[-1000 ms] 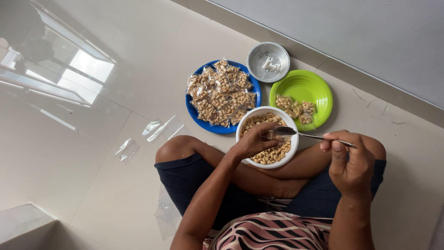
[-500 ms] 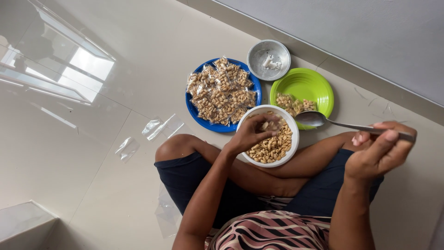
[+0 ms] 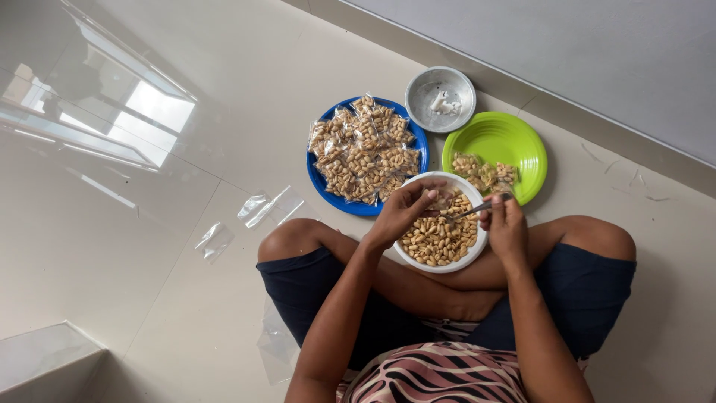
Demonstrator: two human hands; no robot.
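Basically, left hand (image 3: 399, 215) fingers pinch a small clear bag over the white peanut bowl (image 3: 440, 263) so right hand (image 3: 506, 227), gripping a spoon (image 3: 468, 212), fills it.

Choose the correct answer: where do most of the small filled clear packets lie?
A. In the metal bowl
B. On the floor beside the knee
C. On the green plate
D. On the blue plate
D: the blue plate is heaped with small clear packets of peanuts, while the green plate holds only a few and the metal bowl holds no peanut packets.
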